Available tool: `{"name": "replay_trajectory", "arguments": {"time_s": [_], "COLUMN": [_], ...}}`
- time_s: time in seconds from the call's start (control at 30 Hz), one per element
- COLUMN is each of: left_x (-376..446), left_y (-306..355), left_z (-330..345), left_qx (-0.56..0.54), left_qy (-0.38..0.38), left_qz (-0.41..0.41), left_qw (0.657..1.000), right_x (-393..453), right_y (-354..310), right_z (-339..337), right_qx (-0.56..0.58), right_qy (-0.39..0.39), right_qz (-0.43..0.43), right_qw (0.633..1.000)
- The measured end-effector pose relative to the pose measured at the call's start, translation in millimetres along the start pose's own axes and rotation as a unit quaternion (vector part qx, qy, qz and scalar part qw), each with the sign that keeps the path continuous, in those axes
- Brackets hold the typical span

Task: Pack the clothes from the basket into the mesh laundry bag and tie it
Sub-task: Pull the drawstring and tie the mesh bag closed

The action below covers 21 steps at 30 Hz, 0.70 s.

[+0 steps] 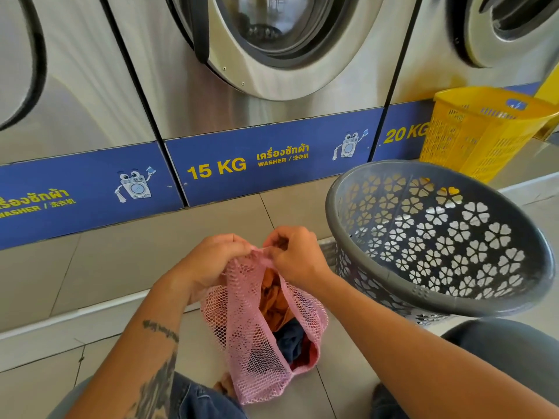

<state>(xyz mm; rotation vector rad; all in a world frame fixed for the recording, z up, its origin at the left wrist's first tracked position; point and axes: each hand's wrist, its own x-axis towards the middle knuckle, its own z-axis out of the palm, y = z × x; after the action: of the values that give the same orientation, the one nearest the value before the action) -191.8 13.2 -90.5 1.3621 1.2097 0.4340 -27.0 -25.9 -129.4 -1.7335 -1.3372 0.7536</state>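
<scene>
Both hands, left hand (211, 261) & right hand (295, 255), pinch shut the gathered neck of pink mesh bag (257, 337) w/ soft clothes (273, 297) inside (orange, navy, red); round grey perforated basket (393, 279) at right.

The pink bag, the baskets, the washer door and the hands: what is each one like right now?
Pink mesh bag: holding clothes, top gathered.
Grey basket: tipped, looks empty.
Yellow basket: upright, contents hidden.
Washer door: looks shut.
Left hand: fingers pinching the bag's top.
Right hand: fingers pinching the bag's top.
</scene>
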Motion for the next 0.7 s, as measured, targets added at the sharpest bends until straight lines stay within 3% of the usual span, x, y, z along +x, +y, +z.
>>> {"name": "replay_trajectory", "arguments": {"time_s": [0.07, 0.13, 0.23, 0.37, 0.47, 0.57, 0.7], "left_x": [-1.6, 3.5, 10.3, 18.7, 24.7, 28.5, 32.8], "left_y": [4.2, 1.5, -4.0, -6.1, -7.6, -8.0, -6.7], "left_z": [-1.3, -2.2, 4.5, 18.6, 24.0, 27.7, 19.7], "left_qx": [-0.014, 0.116, 0.305, 0.273, 0.259, 0.274, 0.306], "left_qy": [-0.013, 0.041, 0.094, 0.029, 0.027, 0.088, 0.206], "left_qz": [-0.036, -0.018, 0.031, 0.069, 0.085, 0.105, 0.129], "left_qw": [0.999, 0.992, 0.947, 0.959, 0.962, 0.952, 0.921], "right_x": [2.2, 3.5, 3.5, 3.6, 6.5, 8.4, 7.6], "right_y": [1.8, 5.1, 11.1, 11.7, 13.5, 17.3, 27.7], "right_z": [-8.7, -15.6, -19.2, -19.3, -22.0, -22.7, -19.9], "right_qx": [-0.018, -0.021, 0.037, 0.149, 0.173, 0.142, 0.019], "right_qy": [-0.006, -0.026, -0.063, -0.066, -0.065, -0.069, -0.048], "right_qz": [-0.015, -0.02, 0.007, 0.049, 0.05, 0.022, -0.041], "right_qw": [1.0, 0.999, 0.997, 0.985, 0.981, 0.987, 0.998]}}
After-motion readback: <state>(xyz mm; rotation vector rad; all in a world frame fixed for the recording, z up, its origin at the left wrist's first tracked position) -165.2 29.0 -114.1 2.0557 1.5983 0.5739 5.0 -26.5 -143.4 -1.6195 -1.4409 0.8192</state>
